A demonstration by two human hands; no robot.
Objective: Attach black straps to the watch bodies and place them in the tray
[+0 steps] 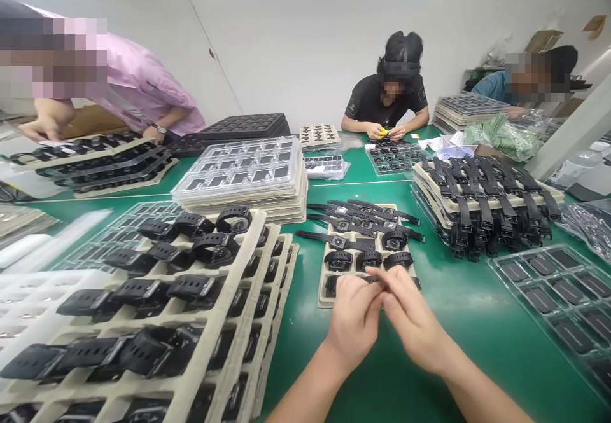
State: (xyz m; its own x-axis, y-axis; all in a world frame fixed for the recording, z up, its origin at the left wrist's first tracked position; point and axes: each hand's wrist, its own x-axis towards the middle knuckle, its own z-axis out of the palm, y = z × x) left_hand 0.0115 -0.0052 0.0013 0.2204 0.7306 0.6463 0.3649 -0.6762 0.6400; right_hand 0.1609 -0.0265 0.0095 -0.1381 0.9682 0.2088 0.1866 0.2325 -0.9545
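My left hand [357, 315] and my right hand [409, 312] meet over the near row of a beige molded tray [325, 294]. Their fingers are closed together on a black smartwatch [366, 278], mostly hidden behind them; only a bit of dark strap shows. In the row just beyond sit three watches with curled straps, among them a middle watch [369, 260]. Further back in the same tray, several watches [340, 243] lie with their straps stretched out flat, some overhanging the left and right edges.
Stacked trays of curled watches [210, 321] rise close at my left. Behind them stands a stack under clear plastic trays [238, 172]. To the right are a stack of strapped watches [482, 194] and a clear tray of dark pieces [548, 296]. Three co-workers sit or lean around the green table [305, 359].
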